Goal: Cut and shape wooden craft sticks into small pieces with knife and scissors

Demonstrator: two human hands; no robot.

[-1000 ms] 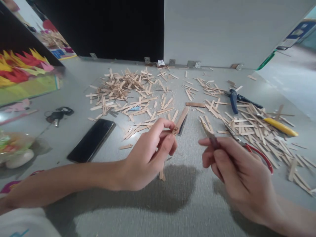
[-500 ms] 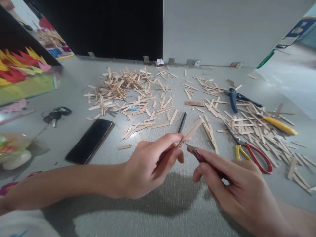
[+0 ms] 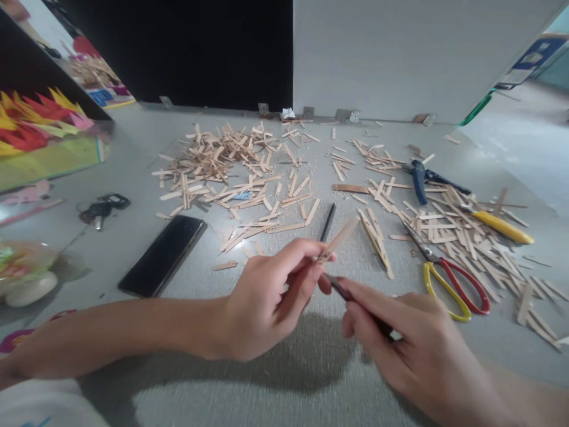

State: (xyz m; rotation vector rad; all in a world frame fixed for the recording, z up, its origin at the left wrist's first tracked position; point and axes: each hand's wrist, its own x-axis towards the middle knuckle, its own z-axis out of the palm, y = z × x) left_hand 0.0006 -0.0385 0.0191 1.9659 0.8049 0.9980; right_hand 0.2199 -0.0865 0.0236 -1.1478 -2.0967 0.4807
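Note:
Between thumb and fingers my left hand (image 3: 271,302) pinches a wooden craft stick (image 3: 341,235), whose free end points up and to the right. My right hand (image 3: 413,344) is closed round a craft knife (image 3: 341,289); its blade is close to the fingertips of my left hand, below the held stick. Whether the blade touches anything I cannot tell. Just beyond my left fingers lies a dark pen-like rod (image 3: 328,221). To the right of the held stick, a few narrow craft sticks (image 3: 376,240) lie on the grey table (image 3: 267,379).
Many loose sticks (image 3: 226,154) are heaped at the back. On the right lie red-and-yellow-handled scissors (image 3: 444,279), a yellow-handled tool (image 3: 502,225) and dark blue cutters (image 3: 420,181). A phone (image 3: 162,255) and keys (image 3: 100,210) lie left. A black-and-white panel (image 3: 400,53) stands behind.
My right hand has moved slightly left with the knife, bringing the blade lower and nearer my left fingertips. The held stick has shifted a little left; my left hand has hardly moved.

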